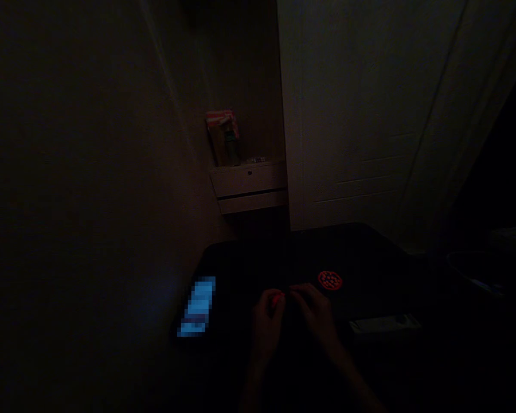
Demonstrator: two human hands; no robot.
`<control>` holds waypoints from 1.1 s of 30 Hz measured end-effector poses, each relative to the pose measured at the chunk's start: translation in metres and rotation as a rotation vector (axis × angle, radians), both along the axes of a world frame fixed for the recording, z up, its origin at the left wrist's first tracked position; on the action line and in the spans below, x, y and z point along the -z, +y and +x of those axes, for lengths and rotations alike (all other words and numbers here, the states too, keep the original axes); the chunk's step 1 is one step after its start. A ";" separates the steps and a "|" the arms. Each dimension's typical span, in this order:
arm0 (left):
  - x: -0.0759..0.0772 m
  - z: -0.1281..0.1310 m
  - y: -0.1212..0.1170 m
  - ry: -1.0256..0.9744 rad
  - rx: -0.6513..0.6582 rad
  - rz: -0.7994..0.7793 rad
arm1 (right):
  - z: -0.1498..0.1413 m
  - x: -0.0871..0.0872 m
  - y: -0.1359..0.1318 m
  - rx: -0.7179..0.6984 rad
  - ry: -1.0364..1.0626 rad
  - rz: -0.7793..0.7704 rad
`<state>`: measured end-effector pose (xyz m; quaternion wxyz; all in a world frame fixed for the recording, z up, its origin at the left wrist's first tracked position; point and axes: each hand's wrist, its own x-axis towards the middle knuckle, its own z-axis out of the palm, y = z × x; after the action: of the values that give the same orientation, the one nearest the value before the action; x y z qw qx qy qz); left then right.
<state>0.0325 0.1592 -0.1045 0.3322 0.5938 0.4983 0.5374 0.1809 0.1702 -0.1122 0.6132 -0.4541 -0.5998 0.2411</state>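
Observation:
The picture is very dark. My left hand (268,321) is closed, with a small red object (277,299) between thumb and fingers; its kind does not show. Close by on the right, my right hand (316,312) has thumb and fingers drawn together in a pinch, its fingertips pointing at the left hand. Whatever it may hold is too small and dim to tell. Just beyond the right hand lies a round red-rimmed piece (330,280) covered in small reddish bits. Both hands are over a black tabletop (262,261).
A lit, blurred screen (196,307) lies at the table's left side. A pale flat packet (384,324) is near the right front. Behind the table are a small drawer unit (251,182) with a bottle-like item (231,149) on top, and a pale panel (352,115).

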 end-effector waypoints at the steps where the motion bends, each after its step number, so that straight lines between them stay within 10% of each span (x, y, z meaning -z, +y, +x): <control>1: 0.000 0.000 0.000 -0.004 -0.001 0.003 | 0.000 0.001 0.000 -0.008 -0.002 0.001; 33: 0.000 0.001 -0.001 0.032 -0.022 0.008 | 0.000 0.002 -0.002 0.066 0.030 -0.081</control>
<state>0.0333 0.1585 -0.1045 0.3162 0.5980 0.5078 0.5334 0.1808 0.1679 -0.1144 0.6107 -0.4944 -0.5651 0.2515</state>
